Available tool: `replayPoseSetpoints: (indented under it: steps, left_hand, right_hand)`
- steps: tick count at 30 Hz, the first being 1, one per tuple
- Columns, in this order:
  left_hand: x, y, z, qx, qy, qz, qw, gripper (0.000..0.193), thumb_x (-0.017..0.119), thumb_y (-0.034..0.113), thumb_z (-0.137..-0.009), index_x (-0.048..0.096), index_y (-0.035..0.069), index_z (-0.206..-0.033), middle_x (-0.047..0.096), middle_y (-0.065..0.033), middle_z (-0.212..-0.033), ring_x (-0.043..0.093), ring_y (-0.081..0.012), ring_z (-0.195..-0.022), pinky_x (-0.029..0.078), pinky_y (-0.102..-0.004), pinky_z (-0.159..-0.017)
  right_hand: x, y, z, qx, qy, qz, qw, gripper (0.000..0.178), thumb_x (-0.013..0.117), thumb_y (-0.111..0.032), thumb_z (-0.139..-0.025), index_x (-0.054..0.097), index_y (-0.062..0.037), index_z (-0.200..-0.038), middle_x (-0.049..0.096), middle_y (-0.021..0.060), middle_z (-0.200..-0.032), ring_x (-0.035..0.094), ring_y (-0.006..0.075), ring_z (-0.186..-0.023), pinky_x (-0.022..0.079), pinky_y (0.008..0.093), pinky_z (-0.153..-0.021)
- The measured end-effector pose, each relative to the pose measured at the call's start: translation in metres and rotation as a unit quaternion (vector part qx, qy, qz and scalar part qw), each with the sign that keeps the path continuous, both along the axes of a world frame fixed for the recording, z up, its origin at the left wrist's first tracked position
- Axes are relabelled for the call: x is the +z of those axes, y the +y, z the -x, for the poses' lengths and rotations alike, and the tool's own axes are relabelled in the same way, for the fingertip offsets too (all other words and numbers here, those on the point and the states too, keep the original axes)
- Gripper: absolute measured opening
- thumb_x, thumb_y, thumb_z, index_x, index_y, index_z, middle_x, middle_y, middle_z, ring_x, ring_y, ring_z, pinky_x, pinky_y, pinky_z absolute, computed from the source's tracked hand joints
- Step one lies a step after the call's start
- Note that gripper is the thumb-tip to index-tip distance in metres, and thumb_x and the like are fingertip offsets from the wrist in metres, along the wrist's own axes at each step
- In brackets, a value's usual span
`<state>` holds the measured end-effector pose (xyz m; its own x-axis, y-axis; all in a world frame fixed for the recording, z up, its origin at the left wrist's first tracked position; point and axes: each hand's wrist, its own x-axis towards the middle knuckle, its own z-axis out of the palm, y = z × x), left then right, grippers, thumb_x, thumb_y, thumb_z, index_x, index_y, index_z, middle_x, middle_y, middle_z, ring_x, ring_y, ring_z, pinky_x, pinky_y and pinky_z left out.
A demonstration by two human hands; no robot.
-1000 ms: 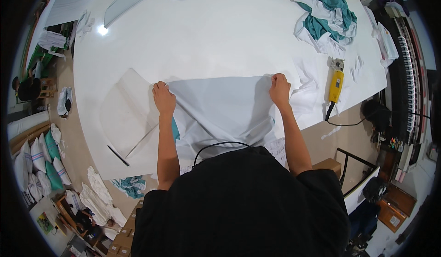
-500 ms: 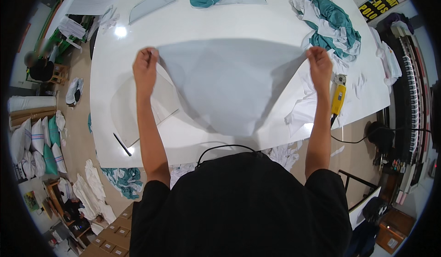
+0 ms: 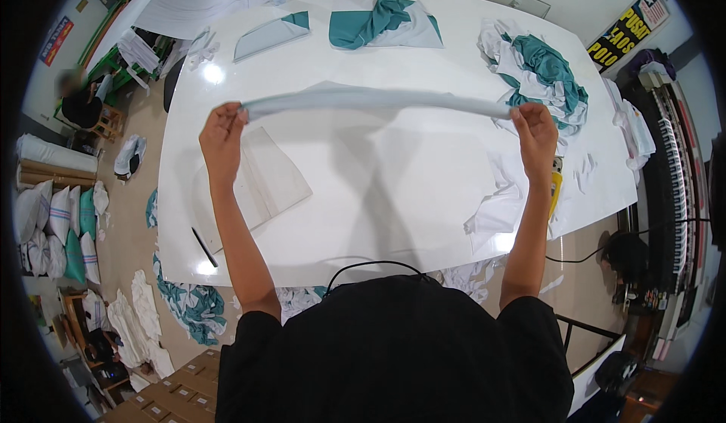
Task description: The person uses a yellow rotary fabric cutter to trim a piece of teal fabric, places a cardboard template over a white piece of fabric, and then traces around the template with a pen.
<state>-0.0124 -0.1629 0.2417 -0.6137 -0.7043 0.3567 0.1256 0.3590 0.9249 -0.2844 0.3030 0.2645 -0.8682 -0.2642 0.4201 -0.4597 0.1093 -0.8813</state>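
A light grey piece of fabric [image 3: 370, 99] is stretched between my two hands above the white table [image 3: 423, 219], seen almost edge-on as a narrow band. My left hand [image 3: 224, 124] pinches its left corner; my right hand [image 3: 535, 124] pinches its right corner. Beneath my left forearm lies a pale, translucent pattern sheet [image 3: 276, 177]. A yellow handheld cutter [image 3: 556, 185] is partly hidden behind my right forearm, and white fabric scraps [image 3: 495, 207] lie just left of that arm.
Green and white cloth is heaped [image 3: 548, 67] at the far right. Folded green and white pieces [image 3: 386, 26] and a grey cut piece [image 3: 272, 35] lie along the far side. A black pen-like stick [image 3: 203, 247] rests near the left front edge. A seated person [image 3: 82, 101] is at far left.
Both hands have spread slightly apart. The fabric, hanging broad toward me before, has swung up and away into a narrow band, uncovering the tabletop beneath.
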Motion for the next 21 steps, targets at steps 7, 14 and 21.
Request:
replayPoseSetpoints:
  steps: [7, 14, 21]
  left_hand:
    - [-0.002, 0.035, -0.025, 0.013, -0.031, -0.032, 0.999, 0.019, 0.072, 0.004, -0.098, 0.065, -0.002, -0.114, 0.070, -0.0055, -0.099, 0.065, -0.0111, -0.092, 0.052, -0.0248, -0.087]
    - [-0.007, 0.040, 0.028, -0.024, 0.026, -0.073, 0.997, 0.017, 0.073, 0.004, -0.096, 0.066, -0.001, -0.111, 0.070, -0.0042, -0.096, 0.064, -0.0097, -0.090, 0.052, -0.0243, -0.084]
    - [-0.100, 0.011, 0.128, -0.024, -0.055, -0.160, 0.985, 0.020, 0.074, 0.010, -0.097, 0.067, -0.003, -0.109, 0.071, -0.0047, -0.093, 0.065, -0.0095, -0.086, 0.054, -0.0253, -0.080]
  right_hand:
    - [-0.005, 0.033, -0.014, -0.018, -0.025, 0.043, 0.999, 0.012, 0.071, -0.006, -0.099, 0.064, -0.0028, -0.108, 0.069, 0.0023, -0.098, 0.063, 0.0080, -0.094, 0.049, 0.0233, -0.087]
    - [-0.006, 0.019, 0.032, -0.067, -0.019, 0.123, 0.990, 0.014, 0.072, -0.009, -0.099, 0.062, -0.0040, -0.109, 0.068, 0.0008, -0.095, 0.063, 0.0080, -0.089, 0.051, 0.0243, -0.083]
    - [-0.122, -0.005, 0.149, -0.037, -0.130, 0.017, 0.991, 0.021, 0.077, -0.013, -0.094, 0.063, -0.0014, -0.106, 0.066, 0.0014, -0.087, 0.057, 0.0063, -0.076, 0.046, 0.0235, -0.066]
